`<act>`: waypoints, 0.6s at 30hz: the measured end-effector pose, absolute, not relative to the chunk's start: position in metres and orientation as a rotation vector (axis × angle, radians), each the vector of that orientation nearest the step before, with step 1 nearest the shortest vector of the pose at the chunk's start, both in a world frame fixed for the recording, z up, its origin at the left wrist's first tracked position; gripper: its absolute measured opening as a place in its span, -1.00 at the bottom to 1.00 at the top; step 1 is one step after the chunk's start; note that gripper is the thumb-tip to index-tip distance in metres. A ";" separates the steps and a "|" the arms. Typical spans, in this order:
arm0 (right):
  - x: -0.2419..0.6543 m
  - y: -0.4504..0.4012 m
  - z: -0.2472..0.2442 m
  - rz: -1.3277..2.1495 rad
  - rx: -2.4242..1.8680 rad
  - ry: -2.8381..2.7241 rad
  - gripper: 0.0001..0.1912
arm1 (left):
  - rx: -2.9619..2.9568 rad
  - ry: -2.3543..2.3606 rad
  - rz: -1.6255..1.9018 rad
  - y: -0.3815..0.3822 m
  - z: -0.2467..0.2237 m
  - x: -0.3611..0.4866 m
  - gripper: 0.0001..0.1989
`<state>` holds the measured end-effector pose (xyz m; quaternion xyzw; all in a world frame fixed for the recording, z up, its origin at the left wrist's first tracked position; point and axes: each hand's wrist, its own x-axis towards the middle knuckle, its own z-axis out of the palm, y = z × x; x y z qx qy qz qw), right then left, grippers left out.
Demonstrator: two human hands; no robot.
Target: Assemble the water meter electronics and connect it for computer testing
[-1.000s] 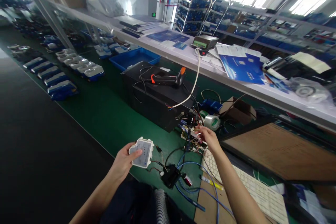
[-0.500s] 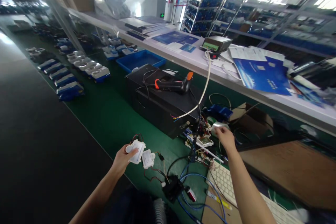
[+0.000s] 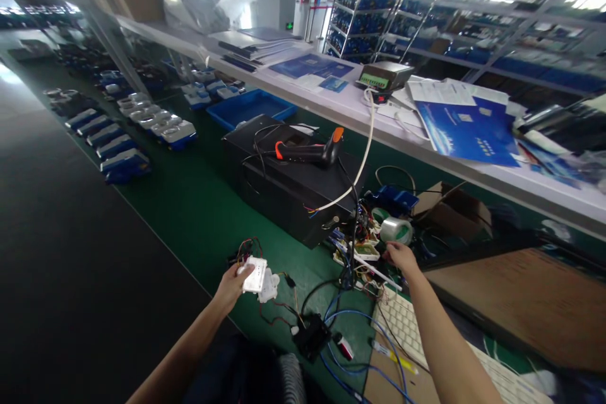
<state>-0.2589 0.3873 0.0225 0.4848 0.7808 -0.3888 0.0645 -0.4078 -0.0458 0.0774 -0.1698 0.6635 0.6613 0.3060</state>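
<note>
The fingers of the left hand are closed on a white module, with the thumb flat upon its face, and they hold it over the near part of the green desk. A second white module is just beside it, partly hidden by the first; whether the two are touching, I cannot tell. The right hand is at the edge of a pile of circuit boards and wires, below a roll of clear tape; its fingers are bent, but I cannot tell if they pinch something. As for how far the work is, I can judge only a little: one module is already in the hand, the second one is not grasped, and the pile is in disorder, so to me it looks like the middle of the work, with some handling left. Nearer to the person, a small black device lies among loose leads, and to its right are blue cables and a pale keyboard. Farther out stands a large black case, with a barcode scanner lying on top, and above it a long shelf carries papers.
</note>
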 end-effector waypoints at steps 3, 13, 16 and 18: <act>-0.262 0.378 0.031 -1.187 1.368 2.352 -0.68 | -0.386 1.804 1.728 -0.047 0.067 -0.401 -0.34; -0.291 0.334 0.048 -1.007 1.393 2.343 -0.63 | -0.309 2.244 1.462 -0.057 0.035 -0.392 -0.35; -0.290 0.344 0.065 -1.080 1.419 2.369 -0.70 | -0.306 2.353 1.409 -0.066 0.040 -0.393 -0.25; -0.285 0.358 0.080 -1.182 1.465 2.384 -0.70 | -0.270 2.381 1.402 -0.072 0.048 -0.391 -0.24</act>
